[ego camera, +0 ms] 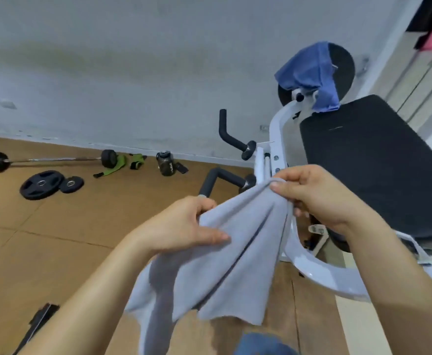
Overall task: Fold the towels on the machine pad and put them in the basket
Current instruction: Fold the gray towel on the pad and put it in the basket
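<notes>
Clearly the task is at an early stage: both hands hold 1 grey towel (209, 265) up in the air in front of the black machine pad (373, 160), unfolded and hanging in loose creases. The left hand (184, 226) pinches its upper edge, the right hand (314, 196) grips a bunched corner. A blue towel (309, 73) lies draped over the machine's top, untouched. No basket is in view, so folding and stowing both remain.
</notes>
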`<state>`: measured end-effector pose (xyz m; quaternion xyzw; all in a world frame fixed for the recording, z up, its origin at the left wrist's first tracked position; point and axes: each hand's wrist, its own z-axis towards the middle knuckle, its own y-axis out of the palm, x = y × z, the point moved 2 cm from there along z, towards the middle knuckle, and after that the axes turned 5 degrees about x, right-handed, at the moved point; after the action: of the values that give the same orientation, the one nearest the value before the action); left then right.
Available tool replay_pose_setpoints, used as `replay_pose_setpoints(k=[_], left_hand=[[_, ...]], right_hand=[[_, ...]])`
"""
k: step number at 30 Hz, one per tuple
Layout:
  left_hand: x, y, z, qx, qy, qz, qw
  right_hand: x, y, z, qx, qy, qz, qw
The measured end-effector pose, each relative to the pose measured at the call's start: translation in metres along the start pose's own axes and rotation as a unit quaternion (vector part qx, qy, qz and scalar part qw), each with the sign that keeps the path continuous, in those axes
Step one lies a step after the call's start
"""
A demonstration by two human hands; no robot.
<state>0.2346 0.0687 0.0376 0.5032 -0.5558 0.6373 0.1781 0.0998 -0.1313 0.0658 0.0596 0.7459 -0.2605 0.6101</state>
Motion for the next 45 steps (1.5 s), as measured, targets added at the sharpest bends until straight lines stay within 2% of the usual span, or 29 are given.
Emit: replay_pose_setpoints(k=[3, 6, 8, 10, 12, 14, 16, 18, 20, 22, 24, 28, 31, 34, 36, 39, 42, 45], left_hand=[[0.012, -0.018, 0.027, -0.127, 0.053, -0.143, 0.980], [0.037, -0.032, 0.059, -0.169, 0.102, -0.226, 0.954], [0.046, -0.035, 0.096, -0.223, 0.104, -0.170, 0.954], [0.047, -0.025, 0.139, -0.283, 0.093, -0.043, 0.954], [0.042, -0.007, 0.180, -0.319, 0.068, 0.073, 0.942], [0.039, 0.014, 0.214, -0.332, 0.073, 0.158, 0.927], [0.045, 0.029, 0.243, -0.331, 0.087, 0.154, 0.927], [0.058, 0.038, 0.273, -0.320, 0.089, 0.088, 0.939], [0.082, 0.049, 0.305, -0.319, 0.095, 0.050, 0.942], [0.109, 0.066, 0.336, -0.335, 0.118, 0.018, 0.935], [0.134, 0.081, 0.361, -0.369, 0.141, -0.007, 0.919], [0.167, 0.089, 0.418, -0.407, 0.141, -0.019, 0.902], [0.176, 0.095, 0.472, -0.427, 0.155, 0.088, 0.887], [0.165, 0.110, 0.524, -0.473, 0.136, 0.230, 0.840], [0.157, 0.120, 0.557, -0.443, 0.149, 0.286, 0.837], [0.150, 0.131, 0.605, -0.311, 0.183, 0.304, 0.882], [0.153, 0.139, 0.650, -0.115, 0.229, 0.249, 0.934], [0.173, 0.164, 0.679, -0.007, 0.275, 0.225, 0.935]], right_hand=[[0.004, -0.029, 0.015, 0.114, 0.036, 0.123, 0.985], [0.007, -0.054, 0.022, 0.145, 0.056, 0.186, 0.970], [0.012, -0.076, 0.033, 0.184, 0.053, 0.210, 0.959], [0.019, -0.107, 0.044, 0.253, 0.044, 0.233, 0.938], [0.032, -0.150, 0.053, 0.369, 0.032, 0.260, 0.892], [0.050, -0.199, 0.055, 0.482, 0.017, 0.230, 0.845], [0.067, -0.233, 0.055, 0.519, 0.016, 0.171, 0.837], [0.081, -0.236, 0.062, 0.453, 0.034, 0.121, 0.882], [0.093, -0.217, 0.074, 0.304, 0.050, 0.073, 0.948], [0.103, -0.195, 0.089, 0.154, 0.065, 0.086, 0.982], [0.113, -0.184, 0.100, 0.085, 0.055, 0.142, 0.985], [0.124, -0.209, 0.092, 0.125, 0.036, 0.181, 0.975], [0.123, -0.237, 0.076, 0.106, 0.011, 0.287, 0.952], [0.119, -0.255, 0.077, 0.075, -0.014, 0.388, 0.918], [0.122, -0.264, 0.086, 0.104, -0.010, 0.412, 0.905], [0.130, -0.284, 0.098, 0.228, 0.039, 0.409, 0.883], [0.139, -0.304, 0.104, 0.404, 0.162, 0.283, 0.855], [0.149, -0.313, 0.110, 0.548, 0.249, 0.140, 0.786]])
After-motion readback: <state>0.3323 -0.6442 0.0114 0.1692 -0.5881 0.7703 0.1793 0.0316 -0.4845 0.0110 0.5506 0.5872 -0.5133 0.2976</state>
